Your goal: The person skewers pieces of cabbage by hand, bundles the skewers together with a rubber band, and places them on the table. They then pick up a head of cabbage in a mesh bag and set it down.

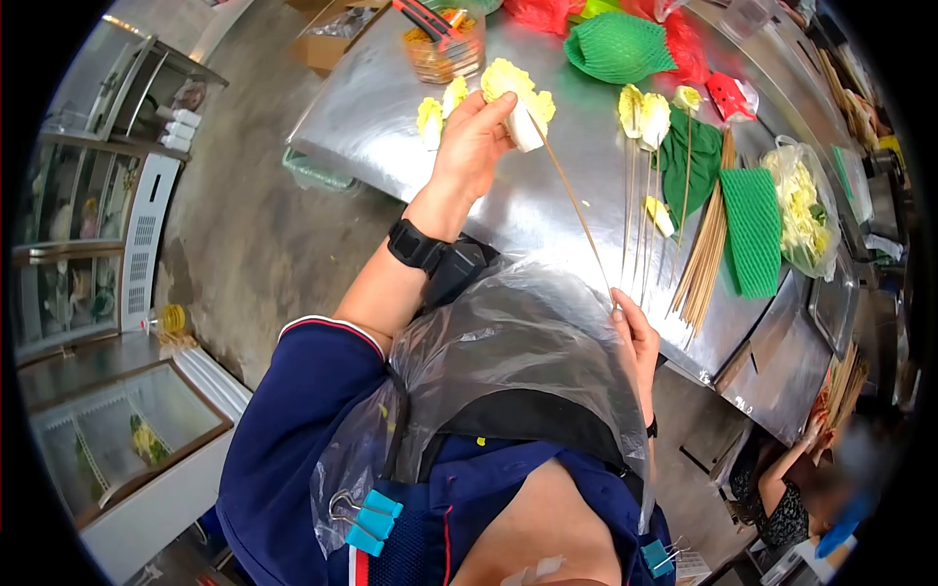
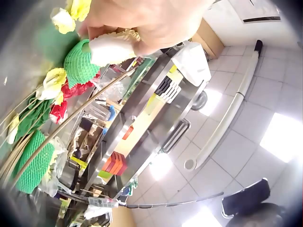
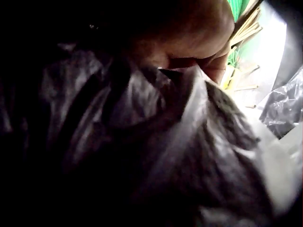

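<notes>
My left hand (image 1: 472,146) pinches a yellow-and-white napa cabbage leaf piece (image 1: 520,105) between thumb and fingers, raised over the steel table (image 1: 381,127). In the left wrist view, the pale stem of that cabbage piece (image 2: 112,49) sticks out from under the fingers. A long thin bamboo skewer (image 1: 571,188) runs from the cabbage down toward my body. Near its lower end, by the table's front edge, my right hand (image 1: 639,344) pinches the skewer. The right wrist view is mostly dark, with a clear plastic apron (image 3: 189,127) covering much of it.
Skewered cabbage pieces (image 1: 653,122) lie to the right, beside a bundle of bare skewers (image 1: 705,254) and green foam netting (image 1: 750,234). A bag of cabbage (image 1: 803,210) sits farther right. Loose leaves (image 1: 429,122) and a plastic tub (image 1: 445,54) are at the back left.
</notes>
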A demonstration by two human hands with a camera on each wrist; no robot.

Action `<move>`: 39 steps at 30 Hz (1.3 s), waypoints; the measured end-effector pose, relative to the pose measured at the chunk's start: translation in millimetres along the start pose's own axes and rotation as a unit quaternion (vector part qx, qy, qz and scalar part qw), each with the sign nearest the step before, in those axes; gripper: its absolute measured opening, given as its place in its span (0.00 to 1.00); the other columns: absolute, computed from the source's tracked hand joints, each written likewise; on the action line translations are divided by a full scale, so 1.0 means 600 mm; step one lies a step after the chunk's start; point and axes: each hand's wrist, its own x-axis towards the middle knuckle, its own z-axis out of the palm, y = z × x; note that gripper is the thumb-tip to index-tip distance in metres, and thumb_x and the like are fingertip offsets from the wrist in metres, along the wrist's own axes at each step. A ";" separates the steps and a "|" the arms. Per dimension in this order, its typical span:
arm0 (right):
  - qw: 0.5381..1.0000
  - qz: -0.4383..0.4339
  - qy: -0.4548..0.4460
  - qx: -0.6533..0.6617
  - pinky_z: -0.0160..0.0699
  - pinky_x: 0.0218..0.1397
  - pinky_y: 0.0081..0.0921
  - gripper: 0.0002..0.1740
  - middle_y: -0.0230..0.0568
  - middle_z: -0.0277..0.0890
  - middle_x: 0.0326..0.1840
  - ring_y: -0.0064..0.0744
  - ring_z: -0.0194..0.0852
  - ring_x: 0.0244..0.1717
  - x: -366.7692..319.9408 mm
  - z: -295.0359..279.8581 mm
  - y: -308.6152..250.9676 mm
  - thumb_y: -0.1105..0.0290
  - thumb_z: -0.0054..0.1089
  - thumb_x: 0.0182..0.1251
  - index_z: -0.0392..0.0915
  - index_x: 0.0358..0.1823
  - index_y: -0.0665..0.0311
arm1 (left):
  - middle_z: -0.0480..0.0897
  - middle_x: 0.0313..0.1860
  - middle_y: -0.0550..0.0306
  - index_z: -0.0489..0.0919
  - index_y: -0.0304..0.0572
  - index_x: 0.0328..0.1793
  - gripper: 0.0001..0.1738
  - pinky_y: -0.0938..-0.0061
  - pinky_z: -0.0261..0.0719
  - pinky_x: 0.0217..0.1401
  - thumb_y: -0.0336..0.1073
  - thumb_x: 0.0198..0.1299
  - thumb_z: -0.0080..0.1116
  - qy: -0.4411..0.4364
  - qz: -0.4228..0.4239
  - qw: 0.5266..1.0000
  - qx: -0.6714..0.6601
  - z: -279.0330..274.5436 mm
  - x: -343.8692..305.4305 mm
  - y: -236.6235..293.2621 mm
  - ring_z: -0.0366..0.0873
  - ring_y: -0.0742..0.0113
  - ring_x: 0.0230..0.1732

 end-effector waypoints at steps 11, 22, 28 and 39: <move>1.000 0.026 -0.003 -0.008 0.70 0.49 0.18 0.15 0.37 0.79 0.47 0.21 0.73 0.47 0.000 0.005 -0.010 0.75 0.52 0.65 0.75 0.54 0.66 | 0.80 0.44 0.56 0.73 0.37 0.51 0.14 0.69 0.79 0.47 0.38 0.63 0.52 0.007 0.074 0.997 -0.006 0.001 -0.005 0.027 0.80 0.67 0.42; 0.998 0.063 0.005 0.014 0.69 0.47 0.16 0.15 0.35 0.79 0.45 0.18 0.72 0.44 -0.007 -0.001 0.006 0.76 0.53 0.65 0.76 0.53 0.65 | 0.80 0.40 0.60 0.76 0.39 0.46 0.12 0.74 0.79 0.40 0.38 0.61 0.56 -0.022 0.125 0.991 0.043 0.023 -0.010 0.020 0.79 0.73 0.38; 0.987 0.056 -0.019 0.152 0.69 0.48 0.16 0.16 0.35 0.77 0.48 0.18 0.71 0.44 -0.009 0.008 0.018 0.75 0.51 0.67 0.73 0.55 0.68 | 0.80 0.38 0.61 0.76 0.39 0.45 0.12 0.76 0.79 0.37 0.38 0.61 0.57 -0.010 0.040 0.999 0.036 0.025 -0.021 0.007 0.79 0.74 0.37; 0.983 0.064 -0.049 0.163 0.67 0.54 0.20 0.19 0.37 0.75 0.50 0.22 0.71 0.49 0.002 0.015 0.002 0.70 0.52 0.66 0.71 0.57 0.70 | 0.79 0.40 0.55 0.72 0.30 0.46 0.13 0.77 0.79 0.36 0.36 0.63 0.52 0.044 0.040 0.997 -0.056 0.027 -0.013 -0.025 0.79 0.72 0.36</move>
